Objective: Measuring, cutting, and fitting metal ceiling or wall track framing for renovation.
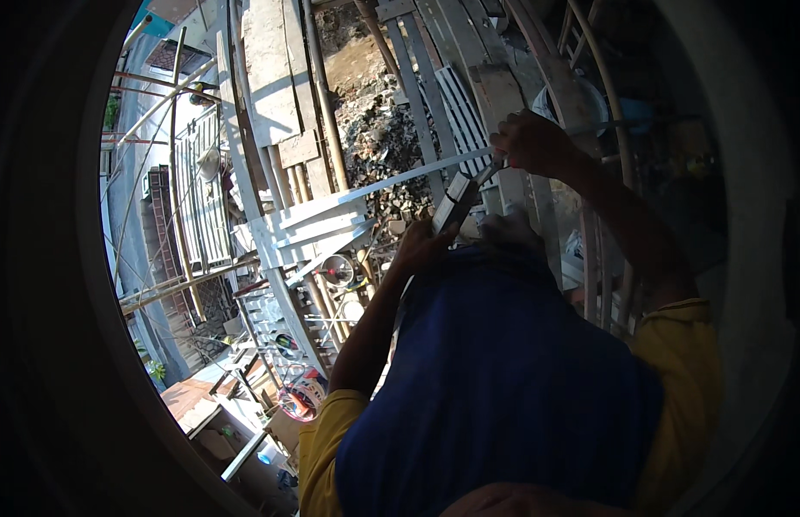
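Outdoors, right hand [531, 142] clenched on white metal bar [400, 179], left hand [420, 247] grasping dark tool [453, 202]; rubble pile [376, 129], stacked planks [279, 77] below.

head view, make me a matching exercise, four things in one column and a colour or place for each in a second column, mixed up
Things
1. left hand
2. right hand
3. sleeves
4. rubble pile

Descriptions
A. yellow
B. on the ground beyond the pale strip, grey
C. lower down, at the dark end of the tool
D. raised higher, gripping the upper end of the tool against the strip

Pairs: 1-C, 2-D, 3-A, 4-B
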Motion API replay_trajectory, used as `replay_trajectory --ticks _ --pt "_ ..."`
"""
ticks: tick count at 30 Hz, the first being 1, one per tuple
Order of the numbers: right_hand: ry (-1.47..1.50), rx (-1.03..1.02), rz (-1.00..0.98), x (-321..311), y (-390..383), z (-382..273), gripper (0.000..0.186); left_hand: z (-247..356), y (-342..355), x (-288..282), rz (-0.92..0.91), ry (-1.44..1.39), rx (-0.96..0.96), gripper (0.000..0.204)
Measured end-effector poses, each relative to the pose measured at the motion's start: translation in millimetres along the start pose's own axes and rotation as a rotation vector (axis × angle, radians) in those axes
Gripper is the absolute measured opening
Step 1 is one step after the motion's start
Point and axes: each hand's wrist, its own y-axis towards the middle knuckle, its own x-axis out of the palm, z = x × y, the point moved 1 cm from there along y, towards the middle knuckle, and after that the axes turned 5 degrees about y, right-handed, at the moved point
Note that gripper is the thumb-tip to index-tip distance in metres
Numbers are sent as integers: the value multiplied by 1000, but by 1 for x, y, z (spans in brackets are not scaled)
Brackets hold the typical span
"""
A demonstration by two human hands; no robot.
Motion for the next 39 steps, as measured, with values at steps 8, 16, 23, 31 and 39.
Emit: replay_trajectory --ticks 8,16,23,31,39 --pt "391 -29 -594 -6 15 11 18 3 -21 20 194 60 197 65" --pt "854 -329 -835 67 13 37 19 16 -34 14 29 110 280 72" --pt "1163 -79 -946 103 4 22 24 -45 -13 21 77 60 582 62" --pt "761 383 -225 46 -38 57 31 -46 -11 -14 214 -144 152 25" --pt "848 469 -5 64 -36 -71 31 -27 -13 -10 227 -238 138 22"
